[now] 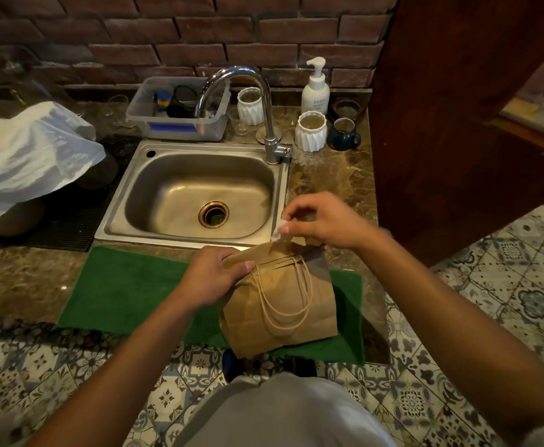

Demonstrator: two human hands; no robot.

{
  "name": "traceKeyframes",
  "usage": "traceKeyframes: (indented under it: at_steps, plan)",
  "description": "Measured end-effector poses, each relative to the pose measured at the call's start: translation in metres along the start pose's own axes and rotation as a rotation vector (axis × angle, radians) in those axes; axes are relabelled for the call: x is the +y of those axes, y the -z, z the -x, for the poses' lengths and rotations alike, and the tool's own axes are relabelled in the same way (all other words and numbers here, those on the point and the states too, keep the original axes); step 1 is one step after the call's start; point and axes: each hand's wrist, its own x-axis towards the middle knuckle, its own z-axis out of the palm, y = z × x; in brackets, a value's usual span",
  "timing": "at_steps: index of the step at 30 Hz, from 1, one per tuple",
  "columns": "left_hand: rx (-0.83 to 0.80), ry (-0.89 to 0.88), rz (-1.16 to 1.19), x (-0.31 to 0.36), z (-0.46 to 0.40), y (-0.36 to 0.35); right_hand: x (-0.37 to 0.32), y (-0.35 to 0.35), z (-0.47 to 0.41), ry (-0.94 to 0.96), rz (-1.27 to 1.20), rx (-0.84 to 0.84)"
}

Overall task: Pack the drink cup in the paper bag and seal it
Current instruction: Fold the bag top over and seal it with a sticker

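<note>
head | left hand [214,275] grips paper bag [280,298] fold | right hand [320,221] pinches sticker [282,228] above

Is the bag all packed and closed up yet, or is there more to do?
Nearly. The paper bag on the green mat has its top folded over, so the cup, which is out of sight, seems packed. The left hand pins the fold while the right hand holds a small white sticker at the top. Sticking it down is left.
</note>
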Motion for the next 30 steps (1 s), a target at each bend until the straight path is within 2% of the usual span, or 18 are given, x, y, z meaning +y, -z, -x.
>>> traceKeyframes:
  at_steps: [3,6,18,25,30]
  plan:
    - [-0.015,-0.015,-0.008,0.001,0.002,0.005,-0.010,0.002,-0.001,-0.013,0.152,-0.155]
    - [-0.023,-0.031,-0.013,0.003,0.003,0.008,-0.013,-0.011,-0.001,0.003,0.316,-0.227]
    - [-0.057,-0.029,0.043,0.006,0.006,0.014,-0.009,-0.039,-0.001,-0.018,0.387,-0.168]
    - [-0.067,-0.022,0.074,0.008,0.008,0.014,-0.012,-0.048,0.000,0.044,0.630,-0.077]
    - [-0.071,-0.020,0.126,0.011,0.007,0.018,-0.014,-0.049,0.004,0.081,0.679,0.002]
